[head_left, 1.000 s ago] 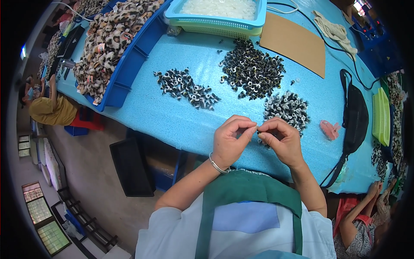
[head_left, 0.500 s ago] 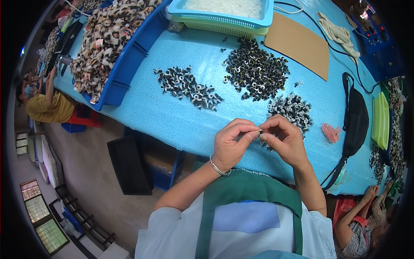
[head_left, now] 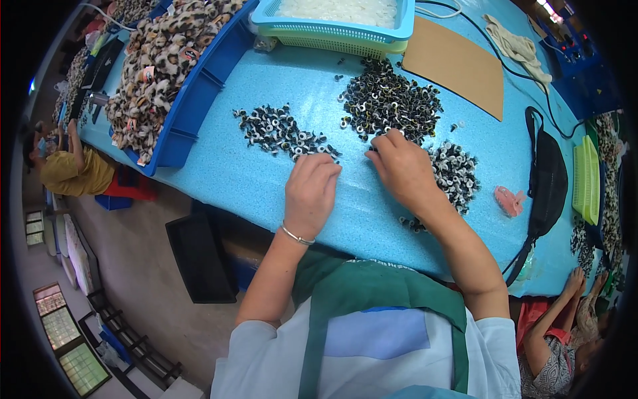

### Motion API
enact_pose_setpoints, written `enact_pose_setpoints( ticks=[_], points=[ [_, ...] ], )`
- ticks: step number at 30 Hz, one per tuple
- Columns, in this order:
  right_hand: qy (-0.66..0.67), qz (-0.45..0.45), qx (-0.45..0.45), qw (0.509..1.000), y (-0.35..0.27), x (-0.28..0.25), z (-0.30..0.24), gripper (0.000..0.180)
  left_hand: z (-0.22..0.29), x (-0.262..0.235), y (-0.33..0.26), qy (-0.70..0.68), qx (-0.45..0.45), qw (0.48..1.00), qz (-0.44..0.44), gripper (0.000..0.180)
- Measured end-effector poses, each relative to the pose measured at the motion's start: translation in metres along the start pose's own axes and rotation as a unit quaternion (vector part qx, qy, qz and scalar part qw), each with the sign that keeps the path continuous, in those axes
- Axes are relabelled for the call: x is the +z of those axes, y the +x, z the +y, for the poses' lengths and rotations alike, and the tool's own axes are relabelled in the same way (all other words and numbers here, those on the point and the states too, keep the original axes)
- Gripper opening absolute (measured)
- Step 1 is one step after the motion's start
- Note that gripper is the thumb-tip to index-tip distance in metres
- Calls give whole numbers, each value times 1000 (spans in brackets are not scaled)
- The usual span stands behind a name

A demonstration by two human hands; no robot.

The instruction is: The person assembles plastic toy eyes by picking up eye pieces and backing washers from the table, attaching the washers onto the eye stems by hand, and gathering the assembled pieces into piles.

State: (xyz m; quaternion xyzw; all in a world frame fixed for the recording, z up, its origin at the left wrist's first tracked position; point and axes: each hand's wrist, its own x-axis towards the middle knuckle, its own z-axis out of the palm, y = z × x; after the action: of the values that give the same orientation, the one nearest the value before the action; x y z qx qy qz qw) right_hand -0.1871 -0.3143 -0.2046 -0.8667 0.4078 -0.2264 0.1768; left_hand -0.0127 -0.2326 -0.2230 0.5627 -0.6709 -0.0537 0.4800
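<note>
My left hand reaches to the near end of a long pile of small black-and-white pieces, some with pale rings. Its fingers are bent and pressed together, and its fingertips are hidden against the pieces. At the near edge of a bigger heap of small black pieces with white and yellow parts, my right hand has its fingers curled in. Whatever lies between those fingers is hidden. Beside my right wrist is a third pile of grey-white and black pieces, partly covered by the arm.
A blue bin of spotted plush pieces stands at left. Stacked baskets hold whitish pieces at the back. Brown cardboard, a black pouch, pink plastic and a green basket lie rightward. Other people sit at both sides.
My hands were together near the table's front edge, pinching a small dark piece. They have parted and moved forward, the left to the long pile, the right to the big heap.
</note>
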Motion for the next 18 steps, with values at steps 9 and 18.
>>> enact_pose_setpoints(
  ticks=[9,18],
  points=[
    [106,-43,15,993,-15,-26,10,10,28,27,-6,-65,13,994,-84,18],
    [296,-30,145,944,-62,-69,17,12,53,60,-17,-51,63,977,-198,19]
  ],
)
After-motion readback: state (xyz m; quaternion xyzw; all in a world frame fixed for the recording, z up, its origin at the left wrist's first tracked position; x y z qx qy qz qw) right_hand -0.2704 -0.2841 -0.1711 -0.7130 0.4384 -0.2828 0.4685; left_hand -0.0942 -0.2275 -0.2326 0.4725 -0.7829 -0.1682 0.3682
